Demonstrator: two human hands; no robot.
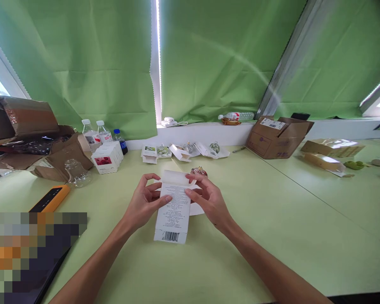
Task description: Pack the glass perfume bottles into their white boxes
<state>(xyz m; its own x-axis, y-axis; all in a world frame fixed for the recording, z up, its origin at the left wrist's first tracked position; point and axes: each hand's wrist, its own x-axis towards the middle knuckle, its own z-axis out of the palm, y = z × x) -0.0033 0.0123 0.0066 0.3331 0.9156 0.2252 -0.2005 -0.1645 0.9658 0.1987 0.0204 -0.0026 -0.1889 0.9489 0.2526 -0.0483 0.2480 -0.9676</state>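
Here, angled inward, the left hand (145, 203) and right hand (211, 202) pinch a white carton (173, 214) near its far end, thumbs frontward, fingers partly curled, over the green table (272, 253).

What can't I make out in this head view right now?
Fine print on the white carton: head view, too small to read.
Lower part of the gold-topped reddish item: head view, behind the right hand.
Most of the dark flat object, lower left: head view, covered by pixelation.
Far-left cardboard box: head view, cut off by the left edge.
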